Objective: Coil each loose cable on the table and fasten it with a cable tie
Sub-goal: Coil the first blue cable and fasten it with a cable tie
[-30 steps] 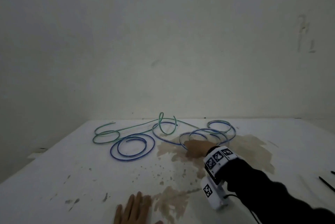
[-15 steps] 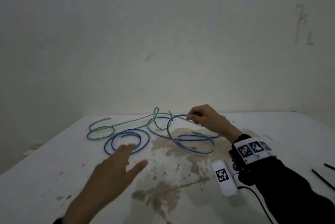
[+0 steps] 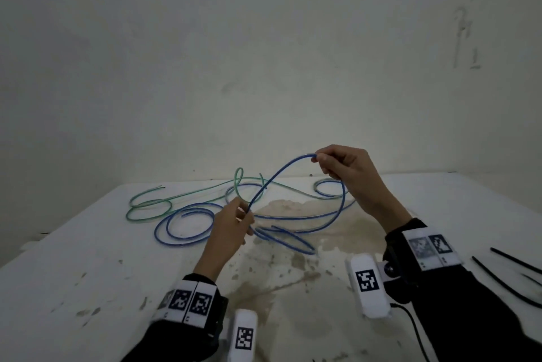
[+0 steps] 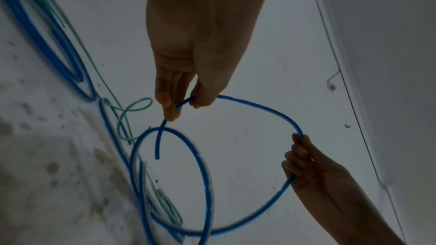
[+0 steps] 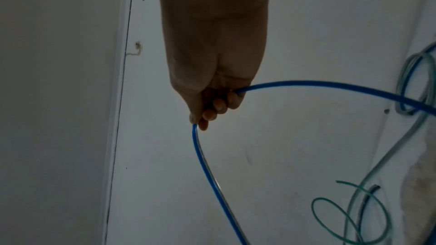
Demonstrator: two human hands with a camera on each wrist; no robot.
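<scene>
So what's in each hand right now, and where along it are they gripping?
Both hold the blue cable. The left hand pinches it near its free end; the right hand grips farther along, at the raised bend.

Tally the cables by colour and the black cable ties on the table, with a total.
Blue cable: 1, held up by the left hand and right hand
Green cable: 1, lying on the table
Black cable ties: 3 in view at the right edge; more may lie out of frame
Total: 5
</scene>
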